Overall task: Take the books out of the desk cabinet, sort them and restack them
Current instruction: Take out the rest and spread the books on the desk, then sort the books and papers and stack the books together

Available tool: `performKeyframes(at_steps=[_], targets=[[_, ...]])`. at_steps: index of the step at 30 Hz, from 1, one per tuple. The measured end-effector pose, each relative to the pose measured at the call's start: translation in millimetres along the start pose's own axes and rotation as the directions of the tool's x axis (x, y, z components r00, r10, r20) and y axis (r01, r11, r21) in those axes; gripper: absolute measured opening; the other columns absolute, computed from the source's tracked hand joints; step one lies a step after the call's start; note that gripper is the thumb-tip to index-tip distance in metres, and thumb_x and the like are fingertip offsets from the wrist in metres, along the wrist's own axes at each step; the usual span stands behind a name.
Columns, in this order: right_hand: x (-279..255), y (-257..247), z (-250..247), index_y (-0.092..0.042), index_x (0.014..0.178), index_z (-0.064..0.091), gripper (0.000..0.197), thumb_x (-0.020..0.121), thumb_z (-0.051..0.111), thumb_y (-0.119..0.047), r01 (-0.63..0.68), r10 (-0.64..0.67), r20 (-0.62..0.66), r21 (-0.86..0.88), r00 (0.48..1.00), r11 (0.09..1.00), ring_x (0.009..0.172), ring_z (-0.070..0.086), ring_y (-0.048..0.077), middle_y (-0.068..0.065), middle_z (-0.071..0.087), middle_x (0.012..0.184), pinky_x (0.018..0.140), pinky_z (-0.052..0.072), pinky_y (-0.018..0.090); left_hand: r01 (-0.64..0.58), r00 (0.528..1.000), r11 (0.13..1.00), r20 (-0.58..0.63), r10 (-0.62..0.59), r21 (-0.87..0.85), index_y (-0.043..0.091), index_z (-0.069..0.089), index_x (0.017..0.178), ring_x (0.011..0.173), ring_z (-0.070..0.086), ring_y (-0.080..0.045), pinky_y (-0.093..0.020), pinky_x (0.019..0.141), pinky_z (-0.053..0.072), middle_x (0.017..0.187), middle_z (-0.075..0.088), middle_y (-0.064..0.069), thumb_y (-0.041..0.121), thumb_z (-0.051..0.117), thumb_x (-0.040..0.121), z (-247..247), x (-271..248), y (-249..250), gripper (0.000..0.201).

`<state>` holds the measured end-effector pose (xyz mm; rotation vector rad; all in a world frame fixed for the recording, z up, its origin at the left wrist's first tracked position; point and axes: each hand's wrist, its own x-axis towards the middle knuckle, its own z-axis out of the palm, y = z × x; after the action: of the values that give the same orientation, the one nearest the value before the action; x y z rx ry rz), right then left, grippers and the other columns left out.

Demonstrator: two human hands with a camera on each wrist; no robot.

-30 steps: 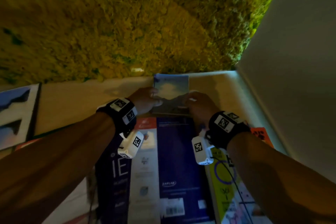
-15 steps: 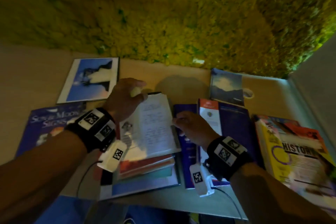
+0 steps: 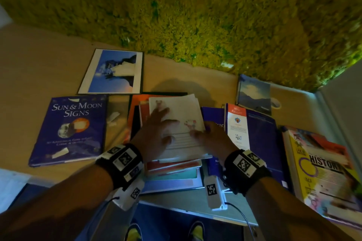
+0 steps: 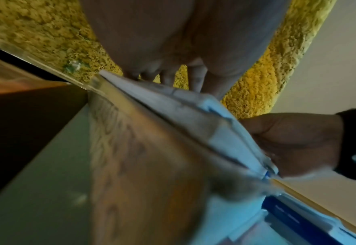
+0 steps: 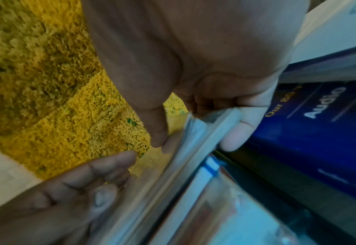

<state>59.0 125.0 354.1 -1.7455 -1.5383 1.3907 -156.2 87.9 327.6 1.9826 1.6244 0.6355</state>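
Note:
A white booklet [image 3: 176, 111] tops the middle stack of books [image 3: 172, 172] on the beige desk [image 3: 39, 60]. My left hand [image 3: 156, 131] lies flat on its cover, fingers spread and straight. My right hand [image 3: 211, 139] grips the booklet's right edge. In the right wrist view its thumb [image 5: 158, 132] presses on top and a finger [image 5: 233, 140] curls under the booklet's edge [image 5: 221, 122]. The left wrist view shows the left fingers [image 4: 195, 79] resting on the paper [image 4: 193, 106] and the right hand [image 4: 294, 140] beside it.
The blue "Sun & Moon Signs" book [image 3: 74, 129] and a white-bordered picture book [image 3: 115, 72] lie to the left. A dark blue book with an orange-and-white flap [image 3: 260, 139], a small landscape book [image 3: 253, 94] and a yellow "History" book [image 3: 323, 172] lie right. A moss wall [image 3: 195, 15] backs the desk.
Both hands left the small landscape book at the back and came to the middle stack. The left hand held the booklet's cover up; the booklet is now closed under its flat palm.

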Motion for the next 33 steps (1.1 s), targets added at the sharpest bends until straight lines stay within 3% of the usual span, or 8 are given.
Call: performKeyframes(at_steps=[3, 5, 8, 11, 17, 20, 24, 33], targets=[[3.8, 6.4, -4.5, -0.021, 0.105, 0.070, 0.015, 0.091, 0.074, -0.022, -0.007, 0.007, 0.009, 0.031, 1.000, 1.000, 0.104, 0.072, 0.023, 0.004, 0.075, 0.112, 0.092, 0.060, 0.043, -0.012, 0.971, 0.970, -0.235, -0.047, -0.242, 0.027, 0.059, 0.129, 0.138, 0.034, -0.004, -0.033, 0.110, 0.042, 0.148, 0.040, 0.007, 0.005, 0.062, 0.091, -11.2, -0.1, 3.5, 0.044], [4.9, 9.8, -8.7, -0.019, 0.103, 0.071, 0.009, 0.095, 0.069, -0.015, -0.021, 0.018, 0.037, 0.094, 0.999, 0.995, 0.106, 0.071, 0.024, 0.006, 0.075, 0.112, 0.097, 0.058, 0.045, 0.057, 0.891, 0.846, -0.355, -0.283, -0.531, 0.037, 0.063, 0.105, 0.114, 0.057, 0.004, -0.027, 0.094, 0.053, 0.114, 0.061, 0.020, -0.007, 0.059, 0.087, -21.7, 0.5, 15.5, 0.048], [6.2, 16.8, -13.3, -0.011, 0.117, 0.067, 0.022, 0.096, 0.066, -0.017, -0.032, 0.030, 0.016, 0.126, 0.999, 0.991, 0.107, 0.070, 0.026, 0.010, 0.073, 0.119, 0.099, 0.057, 0.049, 0.143, 0.848, 0.525, -0.170, -0.502, -0.839, 0.040, 0.074, 0.080, 0.087, 0.074, -0.008, -0.033, 0.078, 0.059, 0.086, 0.077, 0.012, -0.009, 0.056, 0.088, -27.7, 7.0, 30.1, 0.053], [6.0, 23.8, -18.1, -0.012, 0.104, 0.066, 0.010, 0.101, 0.057, -0.016, -0.094, 0.086, 0.041, 0.340, 0.996, 0.936, 0.099, 0.071, 0.033, 0.018, 0.073, 0.114, 0.085, 0.061, 0.049, 0.239, 0.851, 0.348, 0.022, -0.525, -0.907, 0.025, 0.074, 0.094, 0.096, 0.074, -0.025, -0.041, 0.083, 0.059, 0.094, 0.079, -0.001, -0.005, 0.059, 0.090, -28.3, 11.1, 34.3, 0.034], [2.6, 18.4, -32.2, -0.014, 0.078, 0.049, 0.026, 0.101, 0.061, -0.015, -0.161, 0.106, 0.125, 0.622, 0.986, 0.767, 0.117, 0.062, 0.047, 0.028, 0.063, 0.115, 0.105, 0.044, 0.069, 0.171, 0.964, 0.579, 0.012, -0.267, -0.797, 0.037, 0.051, 0.134, 0.093, 0.073, -0.022, -0.039, 0.071, 0.060, 0.109, 0.072, -0.004, -0.010, 0.059, 0.085, -21.3, 16.7, 39.5, 0.069], [-0.3, 7.4, -42.5, -0.010, 0.085, 0.054, 0.020, 0.100, 0.063, -0.020, -0.111, 0.048, 0.118, 0.618, 0.992, 0.778, 0.118, 0.063, 0.050, 0.028, 0.067, 0.118, 0.104, 0.044, 0.072, 0.141, 0.918, 0.617, -0.131, -0.374, -0.774, 0.040, 0.058, 0.126, 0.077, 0.071, -0.012, -0.028, 0.061, 0.060, 0.097, 0.071, 0.000, -0.009, 0.056, 0.088, -30.8, 24.9, 35.7, 0.062], [1.0, 7.6, -75.8, 0.003, 0.139, 0.048, 0.052, 0.094, 0.061, -0.019, -0.007, 0.000, 0.009, 0.719, 1.000, 0.695, 0.124, 0.061, 0.048, 0.029, 0.062, 0.135, 0.106, 0.045, 0.067, 0.173, 0.796, 0.592, -0.243, -0.555, -0.787, 0.040, 0.061, 0.125, 0.091, 0.072, -0.013, -0.033, 0.074, 0.062, 0.112, 0.071, 0.005, -0.001, 0.055, 0.092, -61.8, 30.4, -3.4, 0.053], [-0.4, 6.9, -118.3, 0.002, 0.137, 0.055, 0.039, 0.101, 0.054, -0.015, 0.050, 0.030, -0.123, 0.594, 0.992, 0.803, 0.117, 0.066, 0.045, 0.028, 0.067, 0.128, 0.100, 0.051, 0.066, 0.188, 0.828, 0.688, -0.263, -0.495, -0.701, 0.020, 0.049, 0.135, 0.100, 0.060, -0.029, -0.050, 0.091, 0.049, 0.131, 0.056, -0.016, -0.007, 0.060, 0.090, -69.4, 21.0, -21.9, 0.054]])
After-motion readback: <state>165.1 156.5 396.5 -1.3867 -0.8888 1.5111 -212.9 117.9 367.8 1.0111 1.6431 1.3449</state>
